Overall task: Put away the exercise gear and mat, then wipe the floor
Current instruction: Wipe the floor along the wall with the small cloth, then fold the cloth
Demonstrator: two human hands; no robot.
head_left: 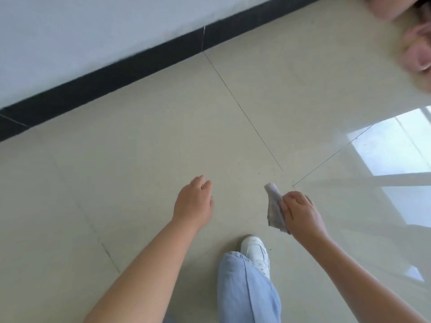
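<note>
My right hand point(302, 213) grips a crumpled grey cloth point(274, 207), which hangs down from my fingers above the glossy beige tiled floor point(163, 148). My left hand point(193, 202) is stretched forward beside it, fingers relaxed and holding nothing. Both hands are held over the floor in front of my right leg, in light blue trousers with a white shoe point(255, 251). No mat or exercise gear is in view.
A black skirting board point(140, 64) runs diagonally under a pale wall point(81, 31) at the upper left. Blurred pink fluffy objects point(417, 50) lie on the floor at the top right corner. A window's bright reflection point(391, 150) shines on the tiles to the right.
</note>
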